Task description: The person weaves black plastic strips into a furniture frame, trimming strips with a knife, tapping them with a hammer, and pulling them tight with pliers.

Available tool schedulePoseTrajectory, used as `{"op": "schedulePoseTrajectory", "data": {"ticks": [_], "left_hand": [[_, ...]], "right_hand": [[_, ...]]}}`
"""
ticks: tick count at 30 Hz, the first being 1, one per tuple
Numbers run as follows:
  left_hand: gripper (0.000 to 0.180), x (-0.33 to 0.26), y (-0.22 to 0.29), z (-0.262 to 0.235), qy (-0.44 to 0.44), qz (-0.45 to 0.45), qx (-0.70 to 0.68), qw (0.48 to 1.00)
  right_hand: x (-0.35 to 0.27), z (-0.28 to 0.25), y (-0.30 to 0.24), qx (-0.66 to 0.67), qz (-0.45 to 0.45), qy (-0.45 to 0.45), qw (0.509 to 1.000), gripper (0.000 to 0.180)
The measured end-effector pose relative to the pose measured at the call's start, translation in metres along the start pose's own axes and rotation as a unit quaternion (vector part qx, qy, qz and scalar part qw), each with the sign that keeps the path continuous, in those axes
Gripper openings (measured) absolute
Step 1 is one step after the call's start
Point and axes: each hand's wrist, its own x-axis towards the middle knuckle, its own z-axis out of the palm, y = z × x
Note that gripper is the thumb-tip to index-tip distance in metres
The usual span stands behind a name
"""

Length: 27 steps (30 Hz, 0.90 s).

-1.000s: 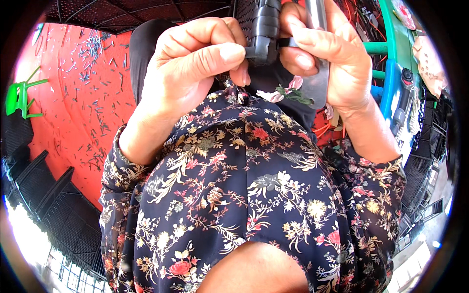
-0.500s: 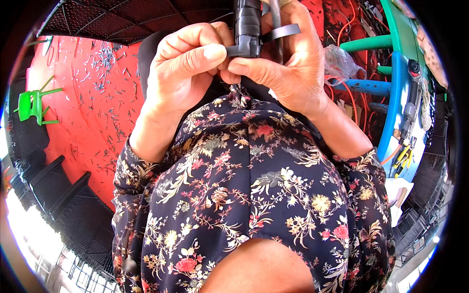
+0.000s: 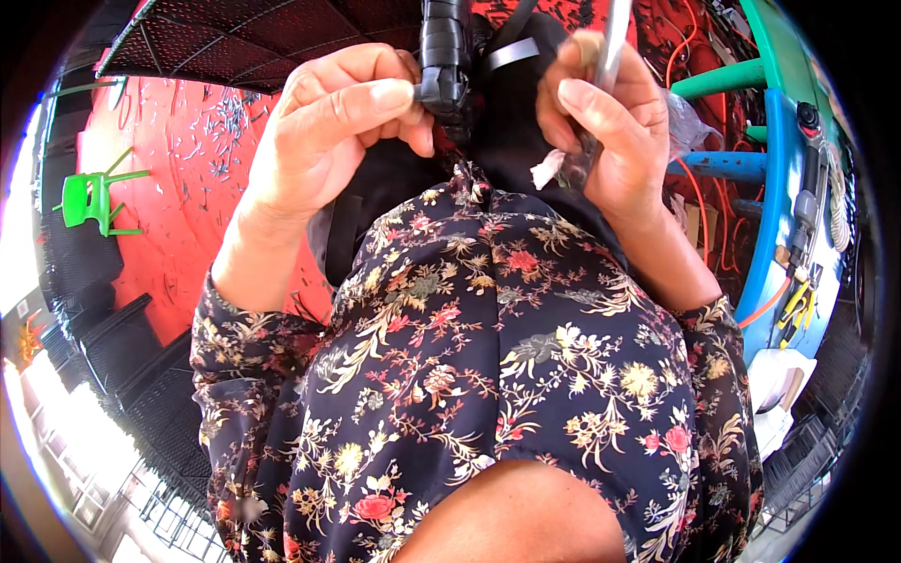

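A post wrapped in overlapping black strip (image 3: 444, 56) hangs down from the top edge at the middle. My left hand (image 3: 343, 122) is closed at its left side, thumb and fingers pinching a black flat strip at the post's lower end. To the right, apart from the post, my right hand (image 3: 615, 127) is closed around a grey metal rod-like tool (image 3: 615, 42). A dark lower part and a whitish scrap (image 3: 546, 170) show below its fingers. Between the hands, a loose strip end (image 3: 512, 53) sticks out, shiny in the light.
A black woven panel (image 3: 244, 42) rises at the upper left. Strip scraps (image 3: 225, 127) litter the red floor (image 3: 160, 244) near a small green chair (image 3: 86, 200). On the right, a blue stool (image 3: 760, 206) bears a black tool (image 3: 805, 206) and yellow-handled cutters (image 3: 796, 308).
My right hand has moved right, away from the post, carrying the metal tool, which now shows more fully. My left hand stays at the post's lower end, shifted slightly left with it.
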Motion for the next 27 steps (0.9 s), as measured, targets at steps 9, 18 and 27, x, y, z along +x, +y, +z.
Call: {"op": "schedulePoseTrajectory", "data": {"ticks": [9,18,27], "left_hand": [[0.025,-0.003,0.007,-0.012,0.012,-0.041,0.030,0.999],[0.026,-0.007,-0.001,-0.005,0.040,-0.025,-0.032,0.998],[0.024,-0.009,-0.010,-0.005,0.044,-0.016,-0.088,0.995]], "right_hand": [[0.007,0.022,0.012,-0.015,0.136,0.110,0.984,0.005],[0.017,0.003,0.034,-0.022,0.113,-0.017,0.993,0.018],[0.003,-0.008,0.033,0.058,0.114,0.030,0.991,0.012]]}}
